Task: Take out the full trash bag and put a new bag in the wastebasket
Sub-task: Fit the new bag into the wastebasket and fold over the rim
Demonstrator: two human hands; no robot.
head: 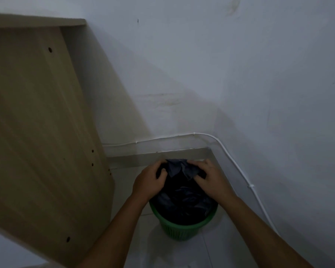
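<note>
Green plastic wastebasket [182, 228] with ribbed sides sits on the pale tiled floor [217, 248], tucked into the corner where two white walls [240, 74] meet. Inside it there's a black plastic trash bag [182, 200], bulging up above the rim and looking pretty full, though the room is dim enough that I can't really make out what's in it.

Both hands are on the top of that bag. The left hand [149, 181] is on the left side of the bunched-up bag mouth, fingers curled into the plastic and gripping it. The right hand [211, 179] is on the right side doing the same thing, fingers and thumb pinching a gathered fold. Between the two hands the bag's top is scrunched into a crumpled greyish peak at the far side of the basket. Bag's still sitting in the basket.

To the left, a big light-wood panel [43, 122] with a few small drilled holes leans or stands close beside the basket. A thin white cable [238, 168] runs along the foot of the far wall and comes down the right wall, clipped in a couple of spots.
</note>
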